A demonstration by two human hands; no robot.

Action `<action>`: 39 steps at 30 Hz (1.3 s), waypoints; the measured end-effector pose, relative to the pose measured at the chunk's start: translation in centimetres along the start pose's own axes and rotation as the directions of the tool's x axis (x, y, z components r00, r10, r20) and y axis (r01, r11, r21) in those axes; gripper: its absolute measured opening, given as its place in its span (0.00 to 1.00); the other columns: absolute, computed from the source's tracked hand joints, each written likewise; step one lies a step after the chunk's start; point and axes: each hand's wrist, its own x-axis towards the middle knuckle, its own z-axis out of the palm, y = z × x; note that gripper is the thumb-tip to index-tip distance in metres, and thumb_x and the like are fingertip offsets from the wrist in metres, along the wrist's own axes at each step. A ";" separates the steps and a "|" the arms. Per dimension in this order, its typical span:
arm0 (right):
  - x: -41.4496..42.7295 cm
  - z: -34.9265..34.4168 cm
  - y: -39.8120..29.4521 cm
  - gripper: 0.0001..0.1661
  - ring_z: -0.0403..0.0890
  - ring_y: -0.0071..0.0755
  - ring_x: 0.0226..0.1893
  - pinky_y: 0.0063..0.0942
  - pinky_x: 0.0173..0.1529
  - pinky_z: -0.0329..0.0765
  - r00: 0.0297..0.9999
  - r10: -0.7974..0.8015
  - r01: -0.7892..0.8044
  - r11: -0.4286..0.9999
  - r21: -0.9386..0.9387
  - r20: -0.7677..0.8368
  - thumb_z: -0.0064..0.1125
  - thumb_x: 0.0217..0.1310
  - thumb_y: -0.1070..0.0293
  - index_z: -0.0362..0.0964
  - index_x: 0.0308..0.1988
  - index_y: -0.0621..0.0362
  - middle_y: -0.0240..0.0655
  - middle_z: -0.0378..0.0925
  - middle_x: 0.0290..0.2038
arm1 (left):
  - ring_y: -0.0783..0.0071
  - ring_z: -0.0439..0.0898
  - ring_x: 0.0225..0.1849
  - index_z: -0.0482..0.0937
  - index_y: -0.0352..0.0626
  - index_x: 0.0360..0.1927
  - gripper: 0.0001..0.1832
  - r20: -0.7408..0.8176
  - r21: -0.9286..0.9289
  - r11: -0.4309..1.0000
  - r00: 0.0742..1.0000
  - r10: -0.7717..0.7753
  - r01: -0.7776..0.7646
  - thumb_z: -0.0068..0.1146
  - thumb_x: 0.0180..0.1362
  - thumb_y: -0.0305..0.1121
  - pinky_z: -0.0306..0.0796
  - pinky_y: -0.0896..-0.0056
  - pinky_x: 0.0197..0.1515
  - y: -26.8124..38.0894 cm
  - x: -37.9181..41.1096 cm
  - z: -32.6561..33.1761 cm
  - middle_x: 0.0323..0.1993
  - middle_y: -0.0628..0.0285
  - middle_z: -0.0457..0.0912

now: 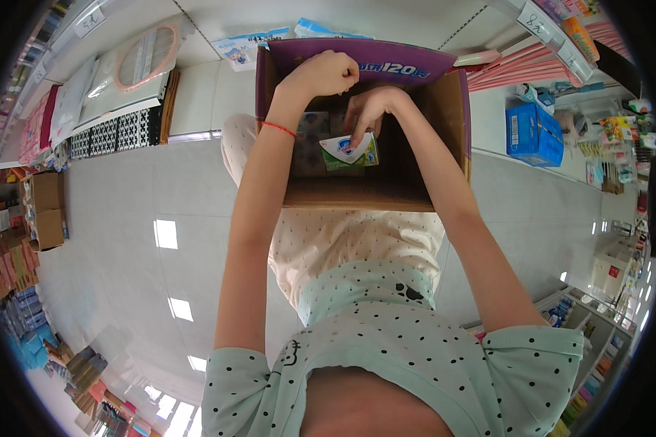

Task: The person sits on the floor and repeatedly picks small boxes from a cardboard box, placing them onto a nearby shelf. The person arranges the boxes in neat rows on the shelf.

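An open cardboard box with a purple outside [361,195] lies before me, its opening towards me. My right hand [373,114] reaches into it, thumb on a small green and white carton, apparently boxed soap [350,152]. Under and beside that carton, darker wrapped packs [312,145] lie in the shade at the box's left side. My left hand [325,72] is bent, fingers curled down, at the purple printed flap [415,52]; its fingertips are partly hidden, so I cannot tell whether it grips the flap. A red string circles my left wrist.
White shelf boards [194,104] lie behind and beside the box. Blue and white packets [249,48] stand behind it. To the right are pink sticks [519,68] and a blue carton [534,135]; to the left, patterned black and white boxes [117,131]. Tiled floor [109,218] shows below.
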 end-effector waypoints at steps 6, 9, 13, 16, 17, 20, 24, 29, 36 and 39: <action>-4.3 -0.9 -2.4 0.29 0.80 0.27 0.28 0.24 0.29 0.78 0.994 -0.106 0.108 0.975 -0.194 0.022 0.73 0.38 0.58 0.77 0.41 0.63 0.38 0.80 0.31 | 0.49 0.79 0.35 0.80 0.40 0.29 0.12 -0.027 0.249 0.968 0.999 0.046 -0.038 0.51 0.44 0.35 0.72 0.54 0.41 -0.6 -0.4 0.3 0.30 0.49 0.80; -9.8 -1.6 -4.6 0.26 0.78 0.22 0.22 0.24 0.25 0.72 0.973 -0.225 0.225 0.894 -0.389 0.046 0.72 0.38 0.56 0.78 0.37 0.62 0.35 0.80 0.24 | 0.49 0.79 0.37 0.81 0.42 0.30 0.14 -0.036 0.371 0.927 0.998 -0.052 0.062 0.52 0.44 0.39 0.70 0.48 0.43 -1.7 -0.2 1.1 0.33 0.49 0.81; -21.0 -0.8 -14.0 0.22 0.80 0.41 0.27 0.31 0.28 0.72 0.914 -0.405 0.292 0.611 -0.736 0.027 0.66 0.43 0.53 0.77 0.36 0.58 0.39 0.79 0.26 | 0.51 0.79 0.41 0.82 0.40 0.32 0.18 0.067 0.342 0.930 0.983 -0.170 0.137 0.52 0.47 0.44 0.70 0.53 0.47 -2.3 -0.7 1.0 0.35 0.49 0.81; -27.8 -0.2 -19.7 0.19 0.77 0.45 0.26 0.34 0.29 0.71 0.696 -0.704 0.364 0.517 -0.775 -0.144 0.66 0.42 0.62 0.77 0.37 0.58 0.41 0.78 0.25 | 0.52 0.77 0.46 0.80 0.41 0.39 0.21 0.158 0.250 0.952 0.963 -0.218 0.175 0.52 0.51 0.47 0.70 0.56 0.49 -1.0 -1.2 -0.6 0.37 0.48 0.80; -28.6 -0.5 -21.3 0.19 0.78 0.43 0.25 0.33 0.28 0.71 0.544 -0.810 0.345 0.454 -0.821 -0.220 0.66 0.42 0.63 0.77 0.37 0.59 0.41 0.78 0.25 | 0.52 0.76 0.47 0.80 0.40 0.40 0.21 0.144 0.252 0.949 0.963 -0.229 0.188 0.53 0.51 0.47 0.70 0.56 0.49 -1.4 -1.5 -0.4 0.38 0.48 0.80; -29.8 -3.4 -25.7 0.21 0.78 0.34 0.25 0.30 0.29 0.72 0.166 -0.933 0.140 0.342 -0.929 -0.318 0.66 0.42 0.63 0.76 0.38 0.63 0.42 0.78 0.26 | 0.53 0.76 0.48 0.78 0.36 0.41 0.21 0.139 0.254 0.945 0.959 -0.248 0.208 0.57 0.47 0.40 0.71 0.57 0.50 0.5 -0.2 -0.3 0.45 0.46 0.77; -28.9 -10.5 -35.4 0.19 0.80 0.31 0.39 0.24 0.44 0.76 0.280 -0.893 0.051 0.381 -0.923 -0.353 0.54 0.60 0.60 0.75 0.42 0.66 0.43 0.80 0.36 | 0.52 0.76 0.46 0.79 0.38 0.36 0.18 0.060 0.259 0.940 0.968 -0.245 0.222 0.56 0.48 0.42 0.70 0.55 0.49 -1.3 -1.6 1.1 0.39 0.47 0.79; -16.2 -29.3 -38.7 0.28 0.79 0.35 0.40 0.29 0.43 0.74 -0.044 -0.895 0.067 0.440 -0.895 -0.444 0.70 0.40 0.55 0.77 0.42 0.59 0.41 0.80 0.35 | 0.52 0.78 0.44 0.79 0.39 0.39 0.19 0.144 0.316 0.922 0.949 -0.282 0.226 0.56 0.48 0.42 0.72 0.55 0.46 -1.9 -0.5 2.0 0.40 0.47 0.79; -12.0 -36.8 -37.7 0.29 0.76 0.36 0.44 0.31 0.48 0.71 0.123 -0.728 0.184 0.685 -0.705 -0.675 0.66 0.46 0.51 0.76 0.48 0.51 0.36 0.77 0.43 | 0.55 0.80 0.42 0.81 0.38 0.36 0.13 0.124 0.296 0.934 0.962 -0.245 0.200 0.53 0.47 0.31 0.75 0.59 0.43 -1.2 0.9 3.8 0.39 0.50 0.80; -10.6 -36.4 -37.6 0.26 0.72 0.36 0.49 0.38 0.52 0.68 0.242 -0.594 0.182 0.804 -0.566 -0.767 0.59 0.51 0.48 0.75 0.49 0.44 0.33 0.74 0.49 | 0.56 0.80 0.42 0.81 0.38 0.36 0.12 0.119 0.257 0.947 0.966 -0.228 0.192 0.53 0.48 0.30 0.75 0.59 0.42 -1.9 1.4 4.2 0.39 0.51 0.81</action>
